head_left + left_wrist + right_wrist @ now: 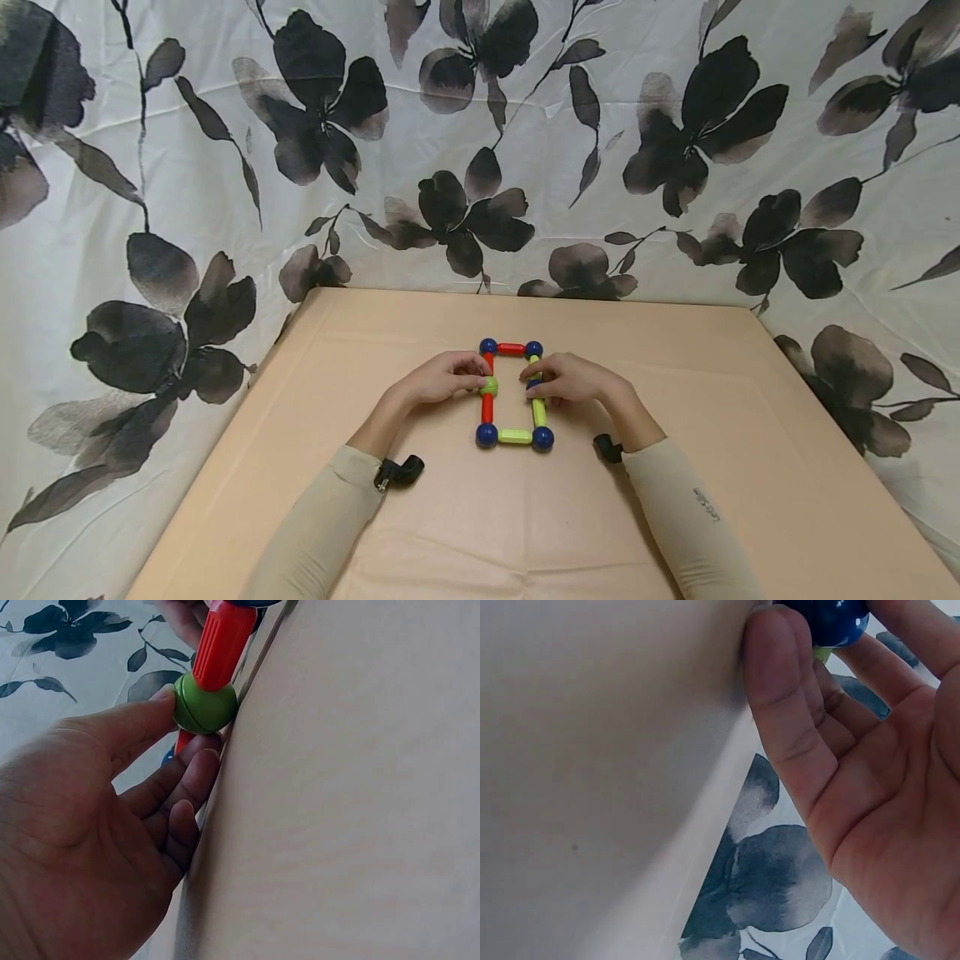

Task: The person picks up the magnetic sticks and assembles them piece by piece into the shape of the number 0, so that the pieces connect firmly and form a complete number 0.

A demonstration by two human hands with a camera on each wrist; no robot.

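A rectangular frame of toy rods and balls lies flat on the table, with a blue ball [487, 435] at each corner. Red rods [512, 349] form its far and left sides; yellow-green rods [515, 437] form the near and right sides. Midway along the left side, my left hand [444, 379] pinches a green ball [204, 703] between thumb and fingers, a red rod [223, 646] joined to it. On the opposite side my right hand [576, 379] grips the middle blue ball [838, 621], which its fingers partly cover in the head view.
The table [360, 533] has a tan covering with faint creases. A white cloth [570, 167] with dark flowers hangs behind and beside it. Black wrist cameras [400, 472] sit at both sleeve cuffs, near the tabletop.
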